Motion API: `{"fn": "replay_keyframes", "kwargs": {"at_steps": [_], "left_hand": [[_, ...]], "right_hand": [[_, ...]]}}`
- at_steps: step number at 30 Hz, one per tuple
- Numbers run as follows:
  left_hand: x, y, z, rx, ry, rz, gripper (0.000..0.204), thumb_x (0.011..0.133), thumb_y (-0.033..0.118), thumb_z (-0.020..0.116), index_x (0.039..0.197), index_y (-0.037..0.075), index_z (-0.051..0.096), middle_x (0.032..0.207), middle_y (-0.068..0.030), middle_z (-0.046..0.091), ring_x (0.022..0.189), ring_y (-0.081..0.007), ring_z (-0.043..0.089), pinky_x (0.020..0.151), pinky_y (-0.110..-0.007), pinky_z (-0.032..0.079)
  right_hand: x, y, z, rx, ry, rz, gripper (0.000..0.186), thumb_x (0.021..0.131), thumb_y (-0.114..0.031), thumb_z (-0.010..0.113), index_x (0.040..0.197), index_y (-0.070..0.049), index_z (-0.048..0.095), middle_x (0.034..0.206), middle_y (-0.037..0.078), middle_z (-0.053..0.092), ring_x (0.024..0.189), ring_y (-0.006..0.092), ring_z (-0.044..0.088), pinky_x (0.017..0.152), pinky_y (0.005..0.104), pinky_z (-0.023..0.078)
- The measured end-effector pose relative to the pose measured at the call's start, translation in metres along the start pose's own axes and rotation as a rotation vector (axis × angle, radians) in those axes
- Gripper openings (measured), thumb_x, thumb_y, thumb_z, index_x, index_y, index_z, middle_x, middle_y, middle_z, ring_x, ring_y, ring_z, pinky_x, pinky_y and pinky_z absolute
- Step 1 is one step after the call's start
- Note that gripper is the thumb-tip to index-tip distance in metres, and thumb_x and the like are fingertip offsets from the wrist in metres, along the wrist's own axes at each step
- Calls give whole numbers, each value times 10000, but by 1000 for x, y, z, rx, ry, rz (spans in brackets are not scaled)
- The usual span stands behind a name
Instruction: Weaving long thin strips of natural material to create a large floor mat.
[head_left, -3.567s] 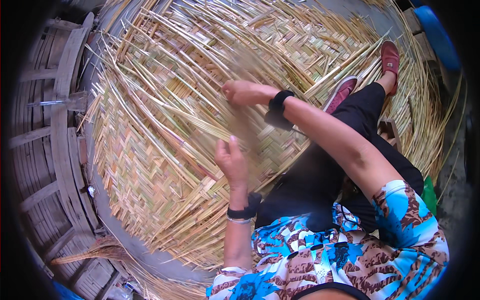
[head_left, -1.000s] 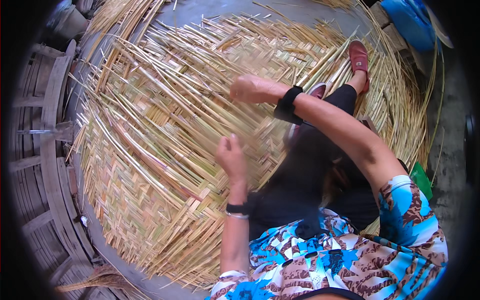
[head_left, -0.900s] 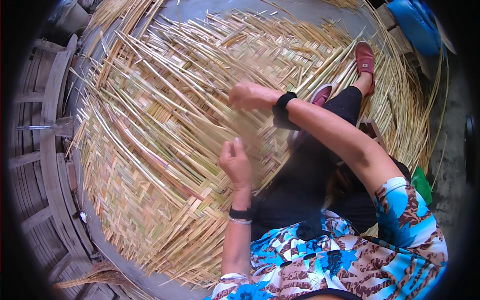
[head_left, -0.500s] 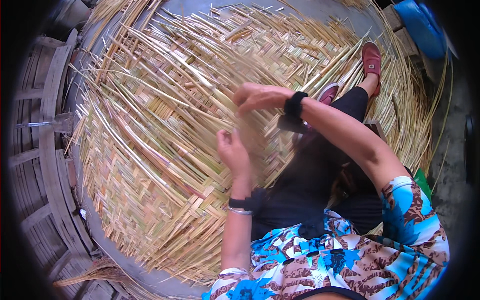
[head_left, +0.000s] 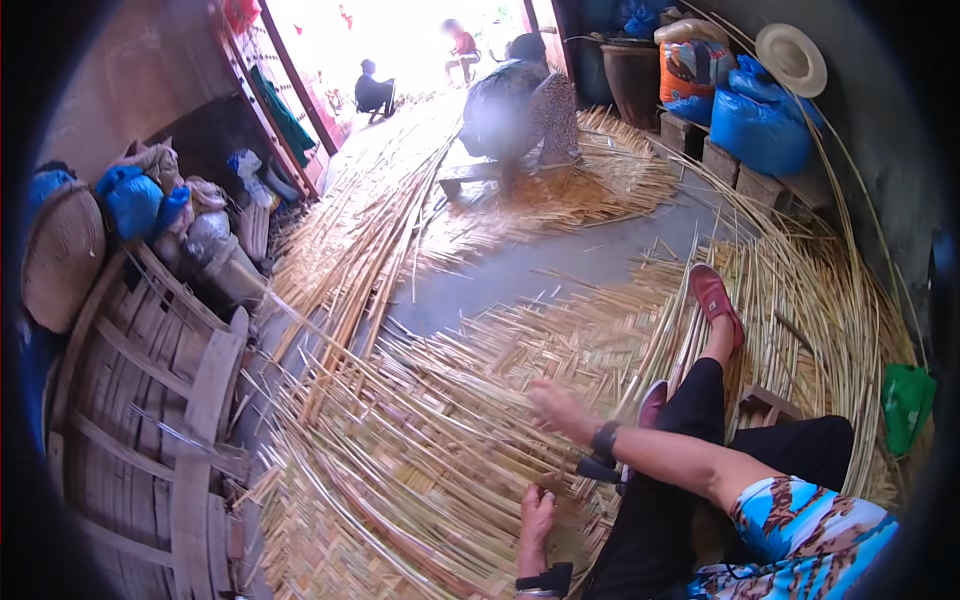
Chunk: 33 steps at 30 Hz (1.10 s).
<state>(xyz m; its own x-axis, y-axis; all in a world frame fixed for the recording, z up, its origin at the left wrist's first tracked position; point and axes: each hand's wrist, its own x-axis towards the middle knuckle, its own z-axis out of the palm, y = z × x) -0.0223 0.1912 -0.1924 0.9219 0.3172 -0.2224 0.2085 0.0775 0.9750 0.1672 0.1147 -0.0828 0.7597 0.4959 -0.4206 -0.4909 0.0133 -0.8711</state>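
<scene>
Straw-coloured split-reed mat (head_left: 345,545), woven in a zigzag herringbone, spread over the grey floor (head_left: 460,285) in front of the seated person and running in beside the outstretched leg in black trousers (head_left: 685,425). Worked area: broad; the weave reads closed at the near left and again beyond the hands, so I judge a good share of the mat done. Remaining: long, pale, loose reed strips (head_left: 400,430) lie slantwise over the middle, not visibly locked into the pattern, and the edges are ragged with uneven ends, none folded or trimmed that I can make out; how many strips are left to work in, I cannot count. Left hand (head_left: 537,512) low over the mat, fingers curled in toward the thumb; whether a strip sits between them, cannot tell. Right hand (head_left: 562,408) farther out, above the weave, blurred, fingers seemingly half bent; its hold, if any, cannot be told. Farther back, a crouching co-worker (head_left: 510,105) beside a low wooden bench (head_left: 470,178), over a second spread of golden reed (head_left: 600,190), its state of finish too hazy to judge from here
</scene>
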Motion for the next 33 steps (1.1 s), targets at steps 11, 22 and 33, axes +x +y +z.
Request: {"fn": "replay_keyframes", "kwargs": {"at_steps": [11, 22, 33], "left_hand": [[8, 18, 24, 375, 785, 237, 429, 818, 48, 600, 1219, -38, 473, 1141, -212, 532, 1010, -332, 584, 866, -412, 489], [35, 58, 50, 1046, 10, 458, 108, 868, 183, 607, 885, 100, 674, 829, -186, 609, 763, -377, 600, 672, -479, 488], [8, 53, 32, -400, 595, -65, 232, 954, 272, 588, 865, 61, 628, 807, -66, 718, 648, -105, 673, 478, -204, 421]], "right_hand": [[-72, -50, -107, -36, -109, -105, 281, 955, -273, 568, 1111, -48, 631, 997, 51, 672, 878, 164, 678, 768, 333, 543], [-105, -35, -104, -206, 153, -206, 220, 897, -225, 650, 1006, -37, 679, 842, 9, 679, 746, 90, 634, 644, 252, 504], [-5, -70, -67, -1122, -406, -352, 288, 810, -182, 636, 1056, -52, 709, 1005, 150, 700, 933, 253, 666, 816, 349, 516]]}}
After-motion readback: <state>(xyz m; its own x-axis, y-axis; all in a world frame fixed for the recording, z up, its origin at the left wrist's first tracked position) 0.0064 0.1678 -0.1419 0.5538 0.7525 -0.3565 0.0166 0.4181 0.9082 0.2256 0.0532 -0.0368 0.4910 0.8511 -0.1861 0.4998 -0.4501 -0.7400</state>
